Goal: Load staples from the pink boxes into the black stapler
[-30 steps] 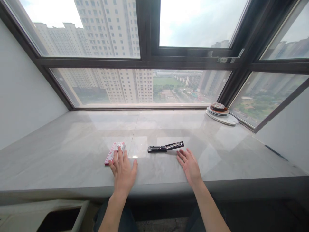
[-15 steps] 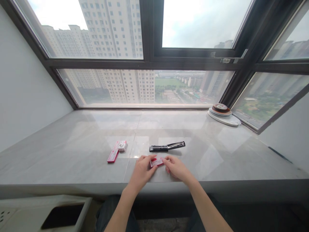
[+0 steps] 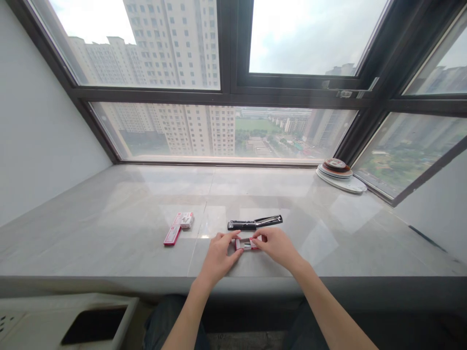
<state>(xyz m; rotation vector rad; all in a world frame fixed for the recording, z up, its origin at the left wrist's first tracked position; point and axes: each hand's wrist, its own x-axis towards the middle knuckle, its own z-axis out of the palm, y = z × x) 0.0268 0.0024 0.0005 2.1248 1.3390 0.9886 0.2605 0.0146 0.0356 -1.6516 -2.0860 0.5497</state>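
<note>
Forearms (image 3: pixel 191 306) slant inward from the bottom of the view, bringing both hands together over the near part of the sill (image 3: pixel 116 243). The left hand (image 3: pixel 220 253) curls around the left end of a small box (image 3: pixel 247 246), index finger arched along its far side and thumb on the near side, so the end is pinched between them. The right hand (image 3: pixel 276 247) comes in from the other side, wrist bent, thumb and index finger pinching the box's right end; its other fingers fold under and are partly hidden.

Half a second ago the box showed a continuous printed top; now it is parted in the middle, with something greyish between the ends, too small to make out. The right hand has drawn slightly to the right. A second ago the hands were well apart, fingers spread, the left over the boxes and the right near the stapler (image 3: pixel 254 223). The stapler lies unfolded just beyond the hands, unmoved. To the left, a white box (image 3: pixel 187 220) and a red box (image 3: pixel 172 236) also keep their places.
</note>
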